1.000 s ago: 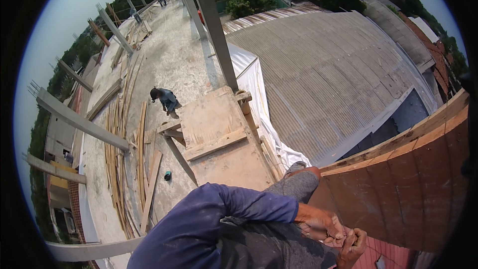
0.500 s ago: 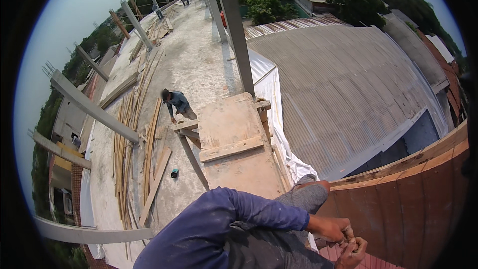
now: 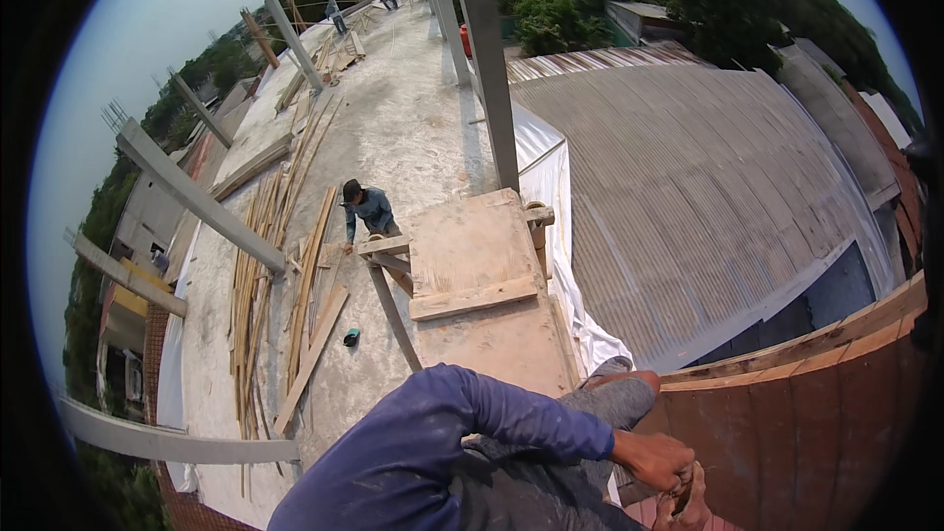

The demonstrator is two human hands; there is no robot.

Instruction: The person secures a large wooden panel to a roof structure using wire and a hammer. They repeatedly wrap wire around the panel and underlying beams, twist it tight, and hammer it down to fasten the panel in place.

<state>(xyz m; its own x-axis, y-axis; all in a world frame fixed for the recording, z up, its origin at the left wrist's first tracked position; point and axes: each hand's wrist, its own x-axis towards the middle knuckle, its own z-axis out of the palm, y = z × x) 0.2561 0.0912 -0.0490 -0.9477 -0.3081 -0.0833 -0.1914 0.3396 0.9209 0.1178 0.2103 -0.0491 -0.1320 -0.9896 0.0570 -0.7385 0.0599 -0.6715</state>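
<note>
My left hand (image 3: 654,459), in a blue long sleeve (image 3: 531,416), is closed with its fingers curled in at the lower right. Right against its fingertips is my right hand (image 3: 690,506), also closed and partly cut off by the lower edge. Whatever the fingers pinch between them is too small or hidden to make out. Both hands are just beyond my grey-trousered leg (image 3: 615,403), beside a tall reddish-brown panel (image 3: 767,423) with a timber strip (image 3: 787,349) along its top.
Ahead of my knees a plank platform (image 3: 467,246) with a cross batten (image 3: 472,299) rests on a timber frame. Below left, a person (image 3: 369,209) bends by the frame. Long timbers (image 3: 258,285) lie on the concrete slab (image 3: 413,108) among concrete columns. A corrugated roof (image 3: 678,167) spreads right.
The view has shifted slightly, so the scene sits lower and further right. My right hand has turned and drawn lower, against the left. The person below has bent less forward.
</note>
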